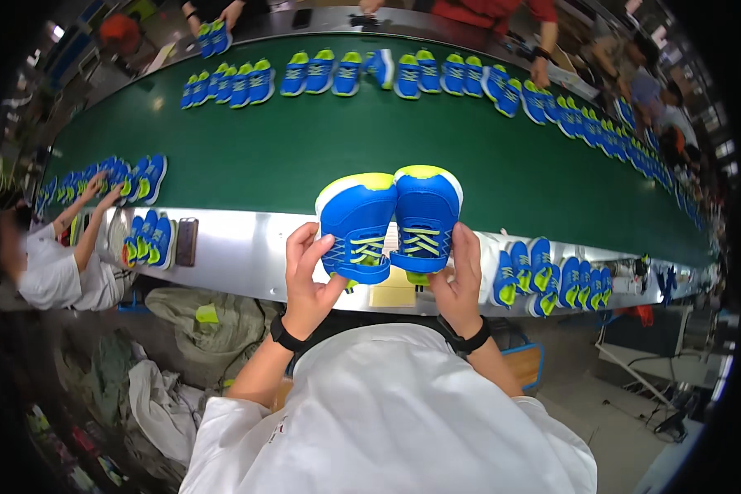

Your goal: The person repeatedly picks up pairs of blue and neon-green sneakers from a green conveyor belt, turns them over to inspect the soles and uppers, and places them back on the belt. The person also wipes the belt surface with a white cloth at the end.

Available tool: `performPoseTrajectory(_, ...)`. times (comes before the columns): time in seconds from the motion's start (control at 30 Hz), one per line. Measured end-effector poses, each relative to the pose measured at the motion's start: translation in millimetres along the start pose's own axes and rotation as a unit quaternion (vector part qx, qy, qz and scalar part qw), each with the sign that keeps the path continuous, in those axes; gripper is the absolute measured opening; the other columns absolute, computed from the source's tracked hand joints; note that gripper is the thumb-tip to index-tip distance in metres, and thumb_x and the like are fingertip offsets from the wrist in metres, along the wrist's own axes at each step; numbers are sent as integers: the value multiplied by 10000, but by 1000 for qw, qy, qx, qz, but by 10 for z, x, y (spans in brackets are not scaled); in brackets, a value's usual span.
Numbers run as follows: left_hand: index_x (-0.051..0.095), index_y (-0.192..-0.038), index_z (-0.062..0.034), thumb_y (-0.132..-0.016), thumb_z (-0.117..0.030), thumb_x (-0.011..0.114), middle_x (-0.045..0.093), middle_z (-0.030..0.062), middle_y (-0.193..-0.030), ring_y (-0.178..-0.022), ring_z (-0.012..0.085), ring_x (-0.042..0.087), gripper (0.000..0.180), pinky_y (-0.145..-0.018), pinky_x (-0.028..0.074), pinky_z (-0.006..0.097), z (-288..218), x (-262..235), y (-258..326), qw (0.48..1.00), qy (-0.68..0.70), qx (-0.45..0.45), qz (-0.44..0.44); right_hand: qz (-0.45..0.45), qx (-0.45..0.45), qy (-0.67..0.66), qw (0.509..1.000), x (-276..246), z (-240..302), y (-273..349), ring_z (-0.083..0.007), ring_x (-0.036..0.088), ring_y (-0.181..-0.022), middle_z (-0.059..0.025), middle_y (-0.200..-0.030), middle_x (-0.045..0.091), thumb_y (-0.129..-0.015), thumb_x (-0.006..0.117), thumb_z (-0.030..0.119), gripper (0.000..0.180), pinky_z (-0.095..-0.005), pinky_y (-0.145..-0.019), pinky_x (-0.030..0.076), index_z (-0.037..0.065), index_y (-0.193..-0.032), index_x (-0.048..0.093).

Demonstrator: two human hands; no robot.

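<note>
Left hand (309, 272)'s got one blue shoe (358, 216), right hand (461, 276)'s got the other shoe (427, 210), both between the hands, over the worktop (243, 251). I'd keep toes level, grip light, fingers off the laces.

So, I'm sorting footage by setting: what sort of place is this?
Probably a shoe factory: rows of blue shoes line a long green work surface, matching the held pair, and a co-worker at left handles more.

Pretty clearly a shoe factory floor — long green belt (280, 148), rows of matching blue shoes (319, 72), and workers (45, 272) along both sides.
</note>
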State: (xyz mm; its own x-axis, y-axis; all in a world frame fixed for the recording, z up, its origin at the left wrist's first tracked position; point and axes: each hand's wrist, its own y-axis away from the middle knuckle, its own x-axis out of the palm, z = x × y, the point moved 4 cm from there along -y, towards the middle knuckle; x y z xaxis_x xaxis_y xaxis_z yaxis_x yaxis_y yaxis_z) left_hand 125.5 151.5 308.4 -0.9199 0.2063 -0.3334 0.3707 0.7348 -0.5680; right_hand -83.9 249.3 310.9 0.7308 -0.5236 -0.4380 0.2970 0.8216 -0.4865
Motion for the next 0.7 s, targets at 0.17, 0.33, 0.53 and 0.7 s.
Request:
performPoseTrajectory(0.17,401,-1302,-133,-709,66,620,414,152,-1253,-1099,244,470,662,-896,416,341,293,-1053,-2,998,-43,-30,-15,48,-4,0,999,893,602,-307,-300,489,-1112,-190,-1273,437,-726,587,-37,690,-342,-955,393,15,-1383,381)
performPoseTrajectory(0.33,273,-1405,-74,-755,-63,477,466,99,-1257,-1151,190,489,681,-980,390,320,588,-1510,-51,802,444,-396,-47,121,268,-427,855,1472,614,-363,-187,544,-1070,-104,-1196,543,-836,456,72,458,-279,-920,422,-23,-1284,439)
performPoseTrajectory(0.53,413,-1330,5,-926,-300,371,539,164,-1255,-1131,307,546,508,-1019,389,418,985,-1644,300,702,560,-432,-84,135,386,-569,713,1807,604,-342,-148,568,-1025,-75,-1139,583,-843,432,111,400,-278,-903,438,10,-1226,486)
performPoseTrajectory(0.7,413,-1321,21,-923,-310,354,530,175,-1260,-1104,321,555,521,-984,405,426,1125,-1659,305,724,543,-417,-79,161,333,-508,778,1743,708,-519,-145,551,-1026,-72,-1138,571,-838,431,109,410,-271,-904,423,4,-1232,480)
